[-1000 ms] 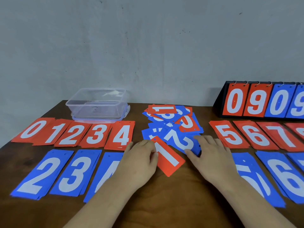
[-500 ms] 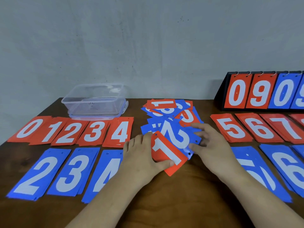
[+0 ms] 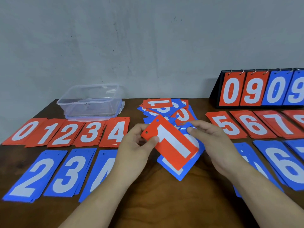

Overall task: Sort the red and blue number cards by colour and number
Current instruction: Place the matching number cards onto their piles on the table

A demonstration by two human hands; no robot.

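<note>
My left hand (image 3: 136,145) pinches the top left corner of a red 1 card (image 3: 171,143), lifted and tilted above the table. Under it lies a blue 2 card (image 3: 179,171), and my right hand (image 3: 212,142) pinches its upper edge. Behind them sits a mixed pile of red and blue cards (image 3: 166,109). Sorted red piles 0 to 4 (image 3: 70,132) line the left, with blue 2, 3 and 4 (image 3: 49,173) in front. Red 5, 6, 7 (image 3: 253,125) and blue piles with a 6 (image 3: 283,163) lie to the right.
A clear plastic box (image 3: 90,101) stands at the back left on its lid. A black flip scoreboard (image 3: 263,89) showing 0 9 0 9 stands at the back right. Brown table wood (image 3: 156,203) shows between my forearms.
My left hand has lifted the red 1 card off the table and tilted it. My right hand has drawn the blue 2 card out of the pile toward me.
</note>
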